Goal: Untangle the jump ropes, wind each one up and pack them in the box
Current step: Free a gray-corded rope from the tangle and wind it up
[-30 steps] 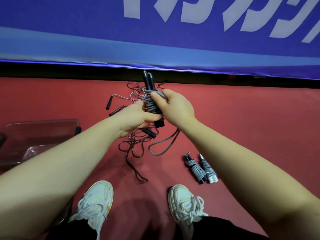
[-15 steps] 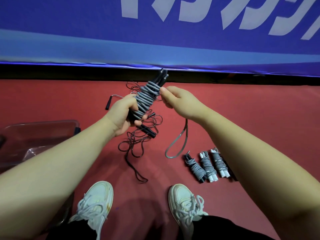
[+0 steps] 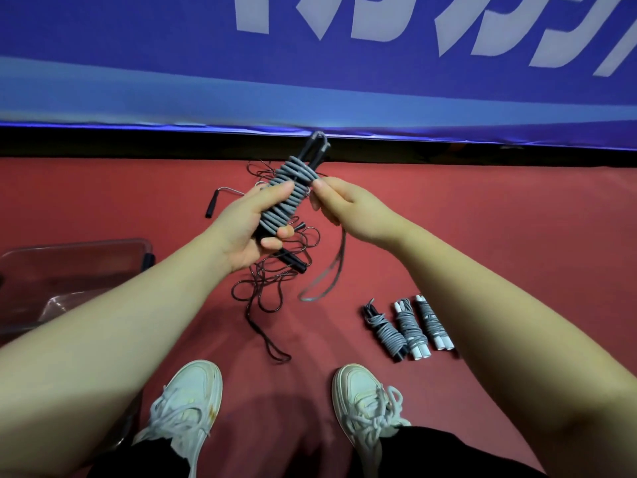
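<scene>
In hand: a grey rope [image 3: 287, 196] is wound most of the way round its black handles [image 3: 315, 150]; a loose loop [image 3: 327, 277] is left hanging.
Grip: the coil is clasped by the left hand [image 3: 248, 232]; the free strand is pinched by the right hand [image 3: 348, 208] beside the coil's top.
Done: three wound bundles [image 3: 410, 326] are laid on the floor [image 3: 517, 236].
Left: a dark tangle [image 3: 272, 288] is not yet sorted; no rope can be made out in the clear box [image 3: 69, 246].
</scene>
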`<state>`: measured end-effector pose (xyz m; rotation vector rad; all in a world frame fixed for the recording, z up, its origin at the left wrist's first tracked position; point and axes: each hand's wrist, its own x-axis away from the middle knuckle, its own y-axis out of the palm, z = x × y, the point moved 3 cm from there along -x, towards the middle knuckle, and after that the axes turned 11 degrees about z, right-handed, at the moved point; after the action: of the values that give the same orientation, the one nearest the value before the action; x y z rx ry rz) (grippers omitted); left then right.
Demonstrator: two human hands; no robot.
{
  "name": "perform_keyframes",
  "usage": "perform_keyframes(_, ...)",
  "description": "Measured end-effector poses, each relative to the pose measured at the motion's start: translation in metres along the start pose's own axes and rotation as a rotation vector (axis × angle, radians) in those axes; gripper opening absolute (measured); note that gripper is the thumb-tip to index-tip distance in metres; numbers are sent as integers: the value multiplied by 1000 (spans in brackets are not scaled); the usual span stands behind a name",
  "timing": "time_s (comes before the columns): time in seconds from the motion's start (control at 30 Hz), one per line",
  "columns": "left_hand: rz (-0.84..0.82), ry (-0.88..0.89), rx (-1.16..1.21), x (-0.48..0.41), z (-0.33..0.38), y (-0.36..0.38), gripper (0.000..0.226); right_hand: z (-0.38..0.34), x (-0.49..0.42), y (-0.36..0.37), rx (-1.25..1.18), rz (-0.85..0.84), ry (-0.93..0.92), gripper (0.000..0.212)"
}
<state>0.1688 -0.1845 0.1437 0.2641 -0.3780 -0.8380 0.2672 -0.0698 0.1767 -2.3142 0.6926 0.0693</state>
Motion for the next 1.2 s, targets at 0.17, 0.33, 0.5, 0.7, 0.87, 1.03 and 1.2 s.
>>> perform_keyframes(0.17,-197,-63,51,2,10,-14,47,27,8,-4,-464,-182,233,32)
perform_keyframes(0.33,-446,-223,-99,19,3,-13,56,45,14,-6,-380,-336,302,26)
perform_keyframes(0.5,-452,-147,-937,26,-4,-11,38,41,15,-17,364,-482,188,18)
perform_keyframes(0.7,-224,8,-1390,12,-21,-3,31,10,6,-2,731,-394,92,41)
perform_keyframes(0.87,111,58,-1029,-3,-14,-26,30,-6,-1,1,735,-233,61,36)
perform_keyframes(1.03,138,-87,-591,-1,-13,-36,13,0,9,3,375,-97,91,30)
perform_keyframes(1.2,77,-142,-261,2,-12,-23,10,-2,12,2,334,117,-44,24)
